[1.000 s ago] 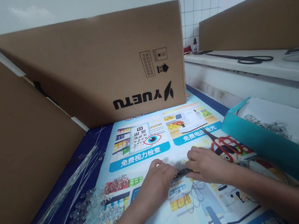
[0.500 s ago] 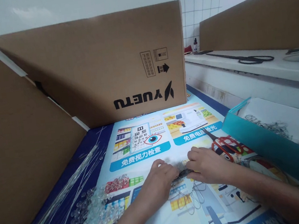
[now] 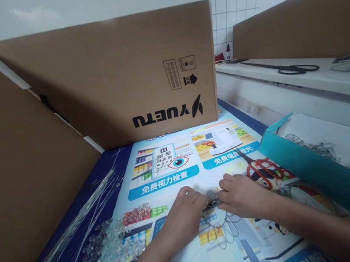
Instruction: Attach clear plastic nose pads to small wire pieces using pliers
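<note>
My left hand (image 3: 190, 208) and my right hand (image 3: 243, 195) meet low in the middle of the view, fingers closed on a small wire piece (image 3: 213, 203). The piece has a dark, greyish middle; its exact kind is hard to make out. Thin bent wire loops (image 3: 222, 233) hang or lie just below it, towards me. My fingertips partly hide the gripped part. Close beyond my right hand lie red-handled scissors (image 3: 265, 169). To the left of my left hand spreads a pile of clear beads (image 3: 121, 241).
A printed sheet (image 3: 169, 187) covers the blue table. Straight thin wires (image 3: 75, 230) lie along the left. Cardboard panels (image 3: 107, 84) stand behind and at left. A teal box (image 3: 316, 177) with tangled wire stands at right, near a shelf holding black scissors (image 3: 296, 68).
My hands stay in nearly the same place around the wire piece. The right fingers have shifted slightly, and the dark middle of the piece appears turned a little.
</note>
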Motion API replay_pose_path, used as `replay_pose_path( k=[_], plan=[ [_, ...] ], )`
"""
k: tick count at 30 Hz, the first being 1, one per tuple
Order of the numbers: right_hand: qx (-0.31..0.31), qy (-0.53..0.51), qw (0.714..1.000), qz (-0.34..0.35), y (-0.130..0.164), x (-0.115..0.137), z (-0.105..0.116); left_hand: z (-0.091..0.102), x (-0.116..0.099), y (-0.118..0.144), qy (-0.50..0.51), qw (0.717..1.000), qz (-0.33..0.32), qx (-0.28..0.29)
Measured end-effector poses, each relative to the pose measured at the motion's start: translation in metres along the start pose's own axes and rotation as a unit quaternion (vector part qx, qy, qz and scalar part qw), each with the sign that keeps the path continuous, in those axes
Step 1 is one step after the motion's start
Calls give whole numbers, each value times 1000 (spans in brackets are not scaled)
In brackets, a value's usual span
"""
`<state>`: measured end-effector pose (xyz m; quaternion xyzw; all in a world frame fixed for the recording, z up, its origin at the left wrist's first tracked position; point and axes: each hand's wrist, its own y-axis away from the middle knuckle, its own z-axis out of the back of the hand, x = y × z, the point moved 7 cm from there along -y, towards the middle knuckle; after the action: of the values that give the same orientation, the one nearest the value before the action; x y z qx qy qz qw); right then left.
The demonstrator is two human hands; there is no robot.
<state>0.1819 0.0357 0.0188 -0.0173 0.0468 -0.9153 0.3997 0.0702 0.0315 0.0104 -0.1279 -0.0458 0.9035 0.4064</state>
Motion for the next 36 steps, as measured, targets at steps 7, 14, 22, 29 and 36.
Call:
replay_pose_path(
  k=[7, 14, 22, 29, 36],
  plan=[
    [-3, -8, 1000, -17, -1, -2, 1, 6, 4, -1, 46, 999, 5, -4],
    [-2, -3, 1000, -30, 2, -11, 4, 8, 9, 1, 64, 998, 8, -5],
    [-3, 5, 1000, -25, 4, -12, 7, 10, 9, 1, 65, 998, 3, -3],
    [-9, 10, 1000, -25, 4, -11, 6, 4, 13, 2, 75, 997, 5, -7],
    [-11, -1, 1000, -27, 2, -12, 5, 9, 10, 0, 68, 998, 16, -10]
  ],
)
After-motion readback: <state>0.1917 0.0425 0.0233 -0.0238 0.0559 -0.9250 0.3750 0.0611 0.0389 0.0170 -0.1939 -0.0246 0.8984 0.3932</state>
